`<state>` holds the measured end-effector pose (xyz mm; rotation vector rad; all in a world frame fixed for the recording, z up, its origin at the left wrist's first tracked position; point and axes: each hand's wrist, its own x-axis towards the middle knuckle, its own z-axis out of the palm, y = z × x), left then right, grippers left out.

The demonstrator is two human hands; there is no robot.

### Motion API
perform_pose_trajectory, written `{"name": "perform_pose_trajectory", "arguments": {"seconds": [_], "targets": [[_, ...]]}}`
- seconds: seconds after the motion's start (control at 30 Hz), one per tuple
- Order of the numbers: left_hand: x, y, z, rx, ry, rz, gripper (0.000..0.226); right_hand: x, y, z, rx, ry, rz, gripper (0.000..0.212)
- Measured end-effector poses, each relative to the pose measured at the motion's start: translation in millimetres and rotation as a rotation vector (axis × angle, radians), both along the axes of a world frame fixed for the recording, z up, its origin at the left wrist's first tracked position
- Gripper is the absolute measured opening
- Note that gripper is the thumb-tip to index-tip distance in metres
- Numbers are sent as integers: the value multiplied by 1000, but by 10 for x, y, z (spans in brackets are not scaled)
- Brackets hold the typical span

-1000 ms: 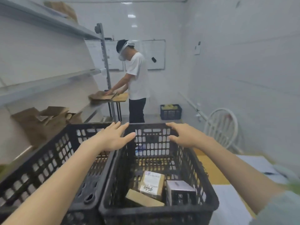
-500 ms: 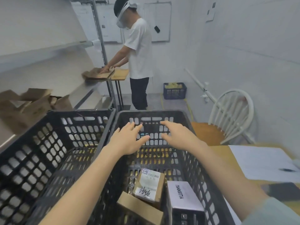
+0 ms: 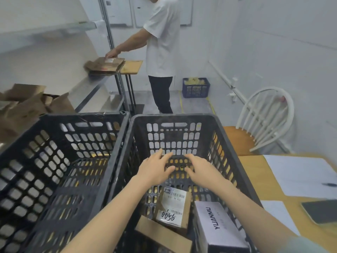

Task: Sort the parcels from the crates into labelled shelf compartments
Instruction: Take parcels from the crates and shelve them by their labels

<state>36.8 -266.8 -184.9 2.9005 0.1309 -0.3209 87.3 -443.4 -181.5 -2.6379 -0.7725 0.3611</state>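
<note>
As both reach into the black perforated plastic crate (image 3: 173,117), left hand (image 3: 155,169) and right hand (image 3: 202,170) are spread open, empty, beyond the labelled brown cardboard parcel (image 3: 173,207).

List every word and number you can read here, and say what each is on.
"YUANMU": top of the white rectangular box in the right black plastic crate.
"9500", or "0056" read the other way up: handwritten on the white shipping label of the brown cardboard parcel.
"1-4", uncertain: handwritten at that label's top corner.
Label's printed lines and the white wall boards: too small to read.
</note>
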Motion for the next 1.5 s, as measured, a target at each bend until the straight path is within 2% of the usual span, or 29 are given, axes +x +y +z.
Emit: {"name": "perform_pose_trajectory", "arguments": {"seconds": [0.2, 0.47, 0.67, 0.77, 0.87, 0.97, 1.17, 1.37, 1.5], "targets": [[-43, 32, -230, 62, 176, -43, 60, -19, 107, -253, -188, 58, 98, 56], [-101, -81, -419, 170, 386, -88, 68, -112, 84, -442, -379, 134, 124, 58], [-218, -139, -521, 102, 505, -100, 78, -219, 107, -491, -524, 169, 200, 54], [-243, -160, -534, -101, 532, -46, 84, -294, 120, -515, -498, 180, 218, 52], [-209, -206, -518, -259, 463, 13, 94, -277, 124, -498, -415, 202, 157, 52], [-148, -246, -460, -334, 323, 76, 91, -166, 116, -471, -268, 175, 60, 60], [15, -69, -302, -446, -28, 262, 61, 16, 130, -326, 153, 87, -172, 66], [41, -74, -263, -433, -283, 291, 50, 66, 110, -283, 244, 56, -181, 69], [73, -90, -259, -443, -297, 253, 70, 85, 93, -244, 304, 102, -169, 70]]}}
